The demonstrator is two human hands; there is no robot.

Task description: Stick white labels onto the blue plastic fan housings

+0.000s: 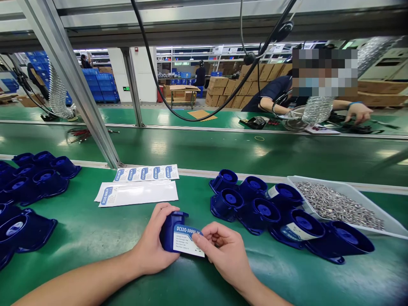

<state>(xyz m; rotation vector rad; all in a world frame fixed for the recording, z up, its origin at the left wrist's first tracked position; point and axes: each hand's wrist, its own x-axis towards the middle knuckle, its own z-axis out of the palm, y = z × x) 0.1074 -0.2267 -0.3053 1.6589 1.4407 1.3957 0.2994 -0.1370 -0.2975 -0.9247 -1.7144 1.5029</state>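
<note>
My left hand (156,242) is wrapped round a dark blue plastic housing (168,229), held on its side over the green bench. A white label with a blue top (188,241), printed "DC52Q-5000L/H", lies against the housing's side. Its right end stands out past the housing, pinched between the thumb and fingers of my right hand (219,250). Behind my left hand are a label sheet (146,173) with several labels and a mostly bare backing sheet (143,193) with one label at its left end.
Several blue housings (263,208) stand at right, two with labels visible; more housings (44,182) stand at left. A white tray (393,229) of small metal screws (338,202) sits far right. A metal post (73,85) and hanging black cable (149,55) cross the view. A co-worker's hand (358,114) is across the line.
</note>
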